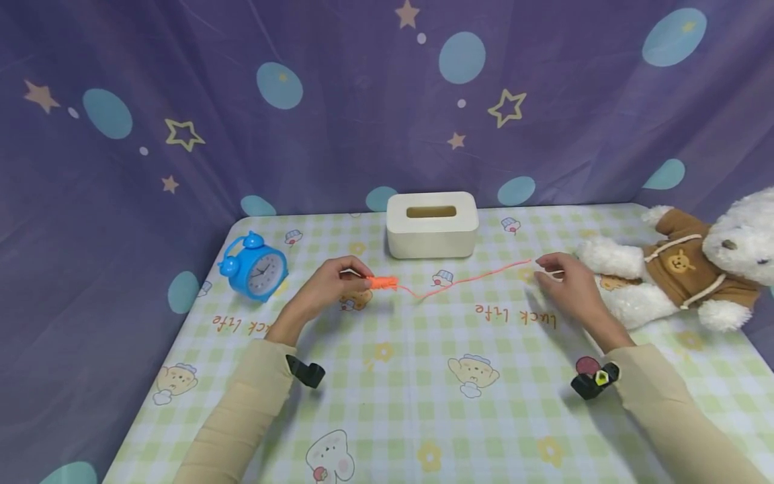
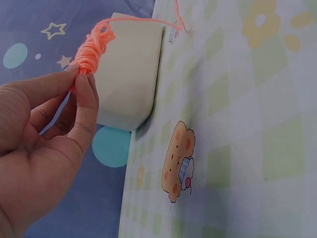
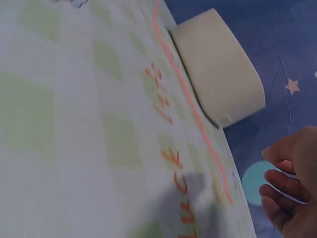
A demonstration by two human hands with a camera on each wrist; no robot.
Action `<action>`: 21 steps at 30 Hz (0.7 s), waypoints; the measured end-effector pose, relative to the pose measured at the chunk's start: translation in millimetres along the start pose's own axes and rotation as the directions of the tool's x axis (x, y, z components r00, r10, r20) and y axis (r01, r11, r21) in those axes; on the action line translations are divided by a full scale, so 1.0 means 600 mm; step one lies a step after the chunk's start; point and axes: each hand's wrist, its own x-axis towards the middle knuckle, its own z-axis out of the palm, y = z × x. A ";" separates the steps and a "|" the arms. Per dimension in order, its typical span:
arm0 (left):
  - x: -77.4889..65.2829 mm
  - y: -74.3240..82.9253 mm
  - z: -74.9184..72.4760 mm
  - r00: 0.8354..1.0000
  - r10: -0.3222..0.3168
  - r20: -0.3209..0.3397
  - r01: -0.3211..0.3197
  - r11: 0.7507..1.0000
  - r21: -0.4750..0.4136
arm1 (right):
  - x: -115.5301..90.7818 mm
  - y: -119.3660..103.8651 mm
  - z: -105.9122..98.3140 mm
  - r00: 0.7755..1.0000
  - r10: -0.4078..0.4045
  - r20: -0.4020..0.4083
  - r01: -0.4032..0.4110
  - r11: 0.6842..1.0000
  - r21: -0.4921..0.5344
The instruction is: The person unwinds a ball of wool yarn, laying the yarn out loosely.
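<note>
A small wound bundle of orange string (image 1: pixel 383 283) is pinched by its near end between the thumb and fingertips of my left hand (image 1: pixel 331 286), just above the table. In the left wrist view the coils of the bundle (image 2: pixel 91 49) stick out past the fingertips. From it a loose orange strand (image 1: pixel 478 277) runs right across the tablecloth. Its free end lies a little short of my right hand (image 1: pixel 565 282), whose fingers are loosely bent and hold nothing. The right wrist view shows a gap between the strand (image 3: pixel 198 119) and the right hand (image 3: pixel 292 183).
Behind the string stands a cream tissue box (image 1: pixel 432 235). A blue alarm clock (image 1: pixel 254 267) is at the back left. On the right lies a white teddy bear (image 1: pixel 683 262) in a brown hoodie, close to my right hand. A patterned curtain (image 1: pixel 363 121) hangs behind the table.
</note>
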 end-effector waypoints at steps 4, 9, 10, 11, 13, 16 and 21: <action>0.002 0.001 0.002 1.000 -0.001 -0.008 0.001 1.000 -0.002 | 0.010 -0.027 0.022 0.999 -0.046 -0.004 0.047 0.998 0.044; 0.003 0.005 0.005 1.000 0.012 -0.004 -0.012 1.000 -0.014 | 0.023 -0.066 0.056 0.993 -0.115 -0.007 0.115 0.989 0.096; 0.003 0.005 0.005 1.000 0.017 -0.003 -0.017 1.000 -0.014 | 0.025 -0.075 0.063 0.991 -0.132 -0.007 0.132 0.985 0.109; 0.003 0.005 0.005 1.000 0.021 -0.003 -0.021 1.000 -0.012 | 0.026 -0.084 0.071 0.989 -0.150 -0.008 0.149 0.981 0.125; 0.004 0.005 0.005 1.000 0.027 -0.002 -0.027 1.000 -0.005 | 0.030 -0.102 0.088 0.983 -0.181 -0.006 0.180 0.972 0.152; 0.005 0.006 0.006 0.999 0.032 -0.006 -0.032 0.999 0.010 | 0.031 -0.128 0.116 0.974 -0.227 0.019 0.219 0.957 0.191; 0.009 0.007 0.010 0.999 0.043 -0.003 -0.043 0.999 0.025 | 0.028 -0.160 0.168 0.958 -0.271 0.090 0.239 0.934 0.264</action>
